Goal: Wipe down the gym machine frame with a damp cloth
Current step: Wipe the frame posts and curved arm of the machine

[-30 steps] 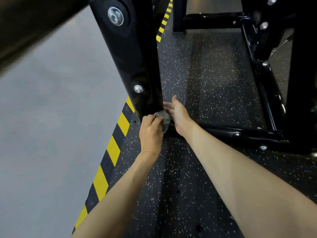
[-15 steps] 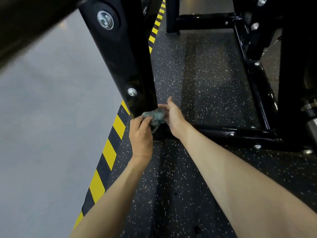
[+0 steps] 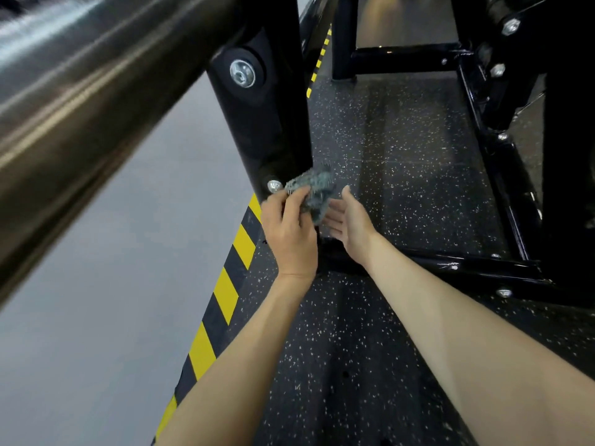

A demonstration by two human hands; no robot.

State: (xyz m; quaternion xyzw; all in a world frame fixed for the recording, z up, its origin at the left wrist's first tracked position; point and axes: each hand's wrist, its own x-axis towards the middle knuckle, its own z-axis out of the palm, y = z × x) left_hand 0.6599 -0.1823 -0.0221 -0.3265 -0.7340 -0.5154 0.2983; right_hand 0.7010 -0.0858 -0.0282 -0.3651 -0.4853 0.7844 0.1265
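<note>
Black frame post point(image 3: 264, 130) stands at 12 o'clock of both hands. L hand point(image 3: 289, 230) pinches bunched cloth point(image 3: 314, 191) w/ thumb + fingertips, by post's lower edge. R hand point(image 3: 349, 220), fingers straight, holds nothing, at cloth's 4 o'clock. Risks: loose pinch drops cloth; cloth snags bolt point(image 3: 274, 186) at its 9 o'clock.

Your cloth point(image 3: 314, 191) is a mottled blue-grey. The upright post point(image 3: 267, 123) beside it is glossy black, as is the base rail point(image 3: 467, 268), and the bolt heads point(image 3: 242, 73) are bright silver. The rubber mat point(image 3: 402, 162) is black, flecked all over with small white and cream specks. Its left edge carries a hazard stripe point(image 3: 225, 297) of slanted yellow and black bands. Beyond that, the smooth floor point(image 3: 112, 284) is plain grey. The slanting bar point(image 3: 80, 91) at your upper left is dark with pale grey-brown streaks of sheen
</note>
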